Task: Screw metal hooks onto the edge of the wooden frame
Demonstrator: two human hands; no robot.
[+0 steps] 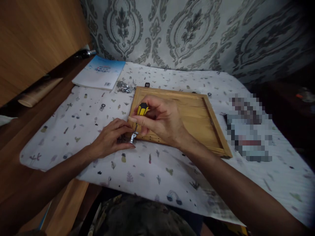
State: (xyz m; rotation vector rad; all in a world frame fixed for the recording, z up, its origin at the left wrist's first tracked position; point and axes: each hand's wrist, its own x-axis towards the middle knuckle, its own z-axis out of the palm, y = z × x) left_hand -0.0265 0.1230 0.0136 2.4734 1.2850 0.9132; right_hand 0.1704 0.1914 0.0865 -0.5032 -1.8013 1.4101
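Note:
A wooden frame panel (194,114) lies on a patterned white cloth (152,164). My right hand (162,123) is closed round a yellow-and-black screwdriver (142,109), held upright at the frame's near-left corner. Its tip goes down to a small metal bracket (133,136) at the frame's edge. My left hand (112,137) rests on the cloth beside it, fingers pinched on that bracket.
A pile of small metal hardware (125,87) lies beyond the frame's far-left corner, next to a blue-and-white booklet (99,72). A rolled paper tube (39,93) and a dark pen-like object (85,54) sit on the wooden desk at left. A blurred-out item (249,126) lies right of the frame.

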